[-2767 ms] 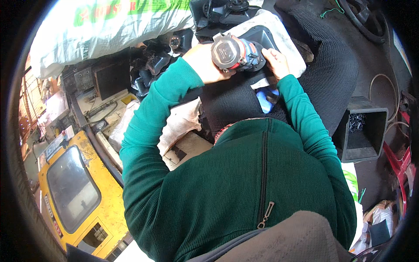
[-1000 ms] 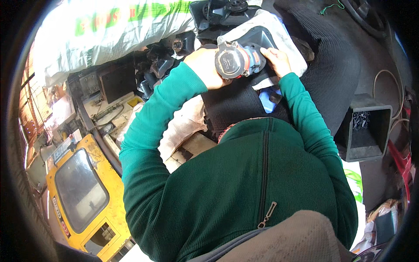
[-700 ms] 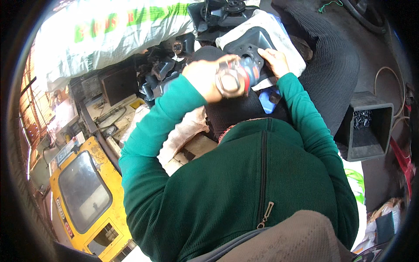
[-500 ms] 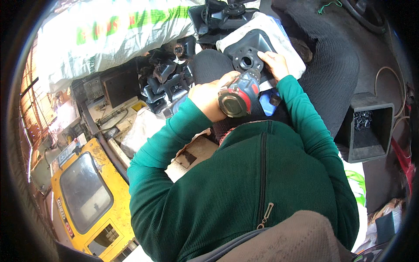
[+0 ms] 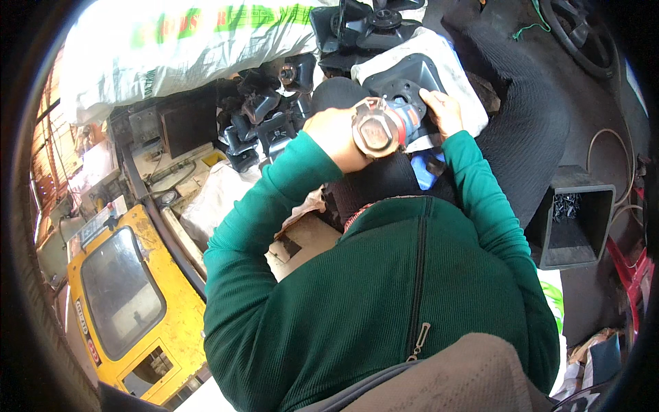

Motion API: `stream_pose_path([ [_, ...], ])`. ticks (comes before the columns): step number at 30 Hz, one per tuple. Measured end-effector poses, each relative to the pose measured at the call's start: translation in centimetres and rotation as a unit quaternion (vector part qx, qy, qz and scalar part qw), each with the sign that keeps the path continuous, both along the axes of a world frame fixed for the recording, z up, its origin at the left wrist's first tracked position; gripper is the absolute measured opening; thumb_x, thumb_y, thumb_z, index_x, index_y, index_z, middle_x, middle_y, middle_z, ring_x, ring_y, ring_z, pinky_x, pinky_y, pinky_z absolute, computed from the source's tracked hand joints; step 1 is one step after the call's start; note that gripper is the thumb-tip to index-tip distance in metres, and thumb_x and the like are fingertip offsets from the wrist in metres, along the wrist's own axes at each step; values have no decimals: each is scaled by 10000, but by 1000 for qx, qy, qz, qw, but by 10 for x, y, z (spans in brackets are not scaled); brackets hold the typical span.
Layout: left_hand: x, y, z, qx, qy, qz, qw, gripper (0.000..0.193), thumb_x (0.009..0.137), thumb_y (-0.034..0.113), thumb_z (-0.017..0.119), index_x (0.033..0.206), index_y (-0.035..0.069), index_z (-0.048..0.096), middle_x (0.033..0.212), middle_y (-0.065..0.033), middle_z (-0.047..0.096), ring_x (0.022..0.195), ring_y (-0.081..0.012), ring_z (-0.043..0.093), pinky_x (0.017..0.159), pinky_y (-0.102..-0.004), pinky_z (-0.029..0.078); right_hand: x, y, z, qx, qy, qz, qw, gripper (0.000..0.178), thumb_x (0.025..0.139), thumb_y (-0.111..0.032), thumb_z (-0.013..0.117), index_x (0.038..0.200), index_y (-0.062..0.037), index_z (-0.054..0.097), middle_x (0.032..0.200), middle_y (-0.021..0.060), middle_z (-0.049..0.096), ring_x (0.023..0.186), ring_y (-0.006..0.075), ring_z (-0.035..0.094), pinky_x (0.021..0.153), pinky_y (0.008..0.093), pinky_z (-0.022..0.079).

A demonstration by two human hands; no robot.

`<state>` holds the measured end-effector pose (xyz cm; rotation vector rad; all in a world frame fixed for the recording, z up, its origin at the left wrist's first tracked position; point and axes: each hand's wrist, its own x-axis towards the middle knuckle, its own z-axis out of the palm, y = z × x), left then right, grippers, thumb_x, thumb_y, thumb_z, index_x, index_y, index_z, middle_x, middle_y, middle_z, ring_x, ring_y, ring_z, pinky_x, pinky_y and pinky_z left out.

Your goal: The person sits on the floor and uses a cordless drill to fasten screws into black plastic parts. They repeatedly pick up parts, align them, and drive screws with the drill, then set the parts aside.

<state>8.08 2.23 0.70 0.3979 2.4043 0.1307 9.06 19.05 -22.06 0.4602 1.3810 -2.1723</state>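
Observation:
My left hand (image 5: 338, 139) is wrapped round the grip of a cordless drill (image 5: 379, 129) with a red and blue-grey body. The drill's back end faces up, and its tip is hidden against a black plastic part (image 5: 406, 74) with a round, holed flange. My right hand (image 5: 445, 114) grips the flange's right edge, thumb on top. The part lies on a white sack-like pad (image 5: 469, 108) across my lap. Below the drill, a blue thing (image 5: 423, 173) shows between my knees.
Several black plastic parts lie in a heap (image 5: 264, 113) to the left, more (image 5: 374, 24) at the far side. A large white sack (image 5: 185, 62) stands far left. At right, a dark open bin (image 5: 576, 240) holds small metal screws. A yellow machine panel (image 5: 147, 257) is lower left.
The drill has swung so its back end points more upward, and its body now covers more of the flange. My right hand still grips the part. The whole view has shifted slightly.

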Motion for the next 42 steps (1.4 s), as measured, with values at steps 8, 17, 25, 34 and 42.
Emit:
stream_pose_path([
  [8,-27,-7,4,103,0,-24,994,394,699,356,664,985,90,613,911,-134,645,829,-302,626,740,-373,513,0,-1,3,-11,-2,-17,1000,265,832,-298,631,655,-110,576,525,-80,382,442,30,297,420,218,184],
  [17,-12,-9,-2,35,15,0,999,353,683,354,671,918,93,644,852,-122,661,800,-287,640,731,-366,522,0,-1,-7,-14,-6,-18,1000,249,804,-293,667,712,-63,656,540,-73,425,484,41,323,451,239,215],
  [25,-20,-9,-2,56,-20,-12,998,367,688,360,673,932,87,644,861,-117,664,792,-265,646,723,-353,525,-2,-1,-16,-14,42,-7,999,295,806,-330,651,738,-44,671,575,-45,478,530,57,377,488,247,277],
  [34,-100,9,6,2,-258,191,947,549,700,120,757,1173,33,492,1053,-100,606,916,-189,577,823,-314,467,-4,5,-7,-20,25,22,999,328,806,-356,641,752,-33,670,592,-23,513,558,74,417,524,242,319],
  [42,-48,0,-2,20,-50,-77,996,478,704,356,685,1089,87,591,988,-124,642,906,-262,626,811,-339,500,-3,3,-16,60,77,40,994,391,799,-396,618,766,-10,672,628,30,575,589,126,482,611,291,390],
])
